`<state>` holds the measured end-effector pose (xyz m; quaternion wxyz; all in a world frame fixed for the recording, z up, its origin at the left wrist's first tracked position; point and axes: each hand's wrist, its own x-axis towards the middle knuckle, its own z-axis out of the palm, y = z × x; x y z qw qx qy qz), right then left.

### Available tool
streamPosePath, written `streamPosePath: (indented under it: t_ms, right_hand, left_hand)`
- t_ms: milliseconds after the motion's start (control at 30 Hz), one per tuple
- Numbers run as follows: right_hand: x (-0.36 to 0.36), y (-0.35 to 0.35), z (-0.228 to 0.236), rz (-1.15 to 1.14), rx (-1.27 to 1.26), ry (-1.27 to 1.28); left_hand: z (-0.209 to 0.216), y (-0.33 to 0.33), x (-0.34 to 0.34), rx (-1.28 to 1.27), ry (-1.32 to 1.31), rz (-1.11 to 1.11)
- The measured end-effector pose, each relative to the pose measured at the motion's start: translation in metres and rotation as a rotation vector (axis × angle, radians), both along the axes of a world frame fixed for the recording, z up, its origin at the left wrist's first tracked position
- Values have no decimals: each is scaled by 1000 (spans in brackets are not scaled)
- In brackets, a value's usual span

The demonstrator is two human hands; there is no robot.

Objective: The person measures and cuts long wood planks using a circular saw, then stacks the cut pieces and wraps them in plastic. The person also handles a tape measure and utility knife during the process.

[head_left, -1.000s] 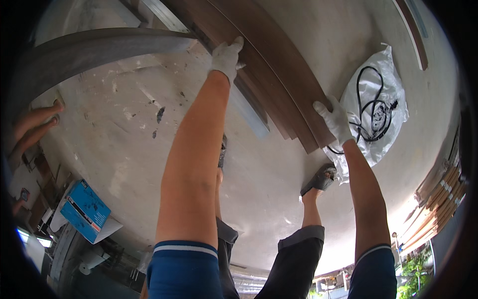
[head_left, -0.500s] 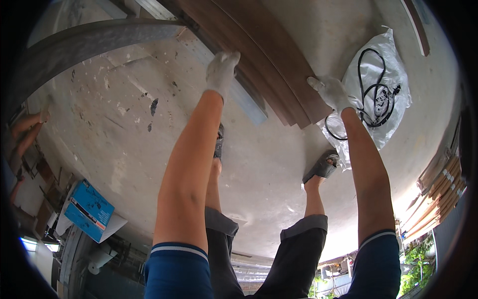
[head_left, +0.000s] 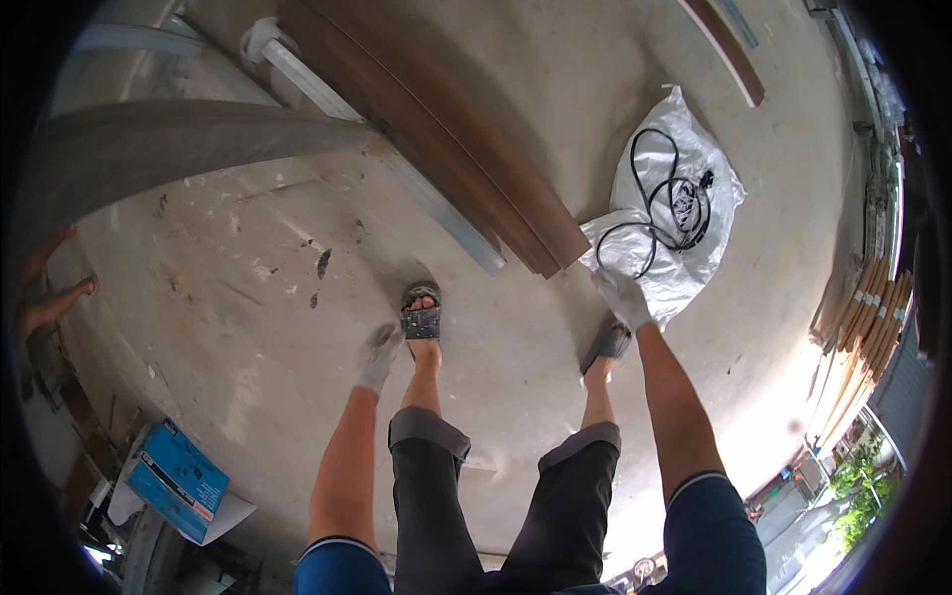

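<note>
Long brown boards [head_left: 466, 169] lie stacked on the floor, running from the upper left to the middle. A grey metal bar [head_left: 451, 223] lies along their near side. My left hand [head_left: 379, 357], in a pale work glove, hangs beside my left sandal, apart from the boards; its fingers are loosely extended and hold nothing. My right hand [head_left: 625, 300], also gloved, is just below the boards' near end, over the edge of a white plastic sack [head_left: 684, 134]. Its fingers are stretched out with nothing seen in them. A looped black cable [head_left: 650, 203] lies on the sack.
A broad grey curved piece [head_left: 198, 144] crosses the upper left. Another person's leg [head_left: 61, 305] shows at the left edge. A blue box [head_left: 178, 481] stands at the lower left. Bundled wooden strips [head_left: 858, 332] lean at the right, and a brown strip [head_left: 729, 50] lies at the upper right.
Both hands have come off the boards and drawn back toward me, the left one farther. The boards now lie lower on the floor. The view has shifted.
</note>
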<state>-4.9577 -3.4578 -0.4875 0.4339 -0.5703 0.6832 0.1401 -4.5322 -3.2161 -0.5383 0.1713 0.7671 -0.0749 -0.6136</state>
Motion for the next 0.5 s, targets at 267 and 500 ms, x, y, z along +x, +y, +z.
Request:
streamPosePath:
  t_ms: [267, 500]
  right_hand:
    - [-65, 165, 81, -117, 195, -123]
    - [-251, 311, 252, -367, 304, -243]
  left_hand:
    - [137, 251, 46, 263, -258, 251]
    - [237, 357, -125, 184, -211, -4]
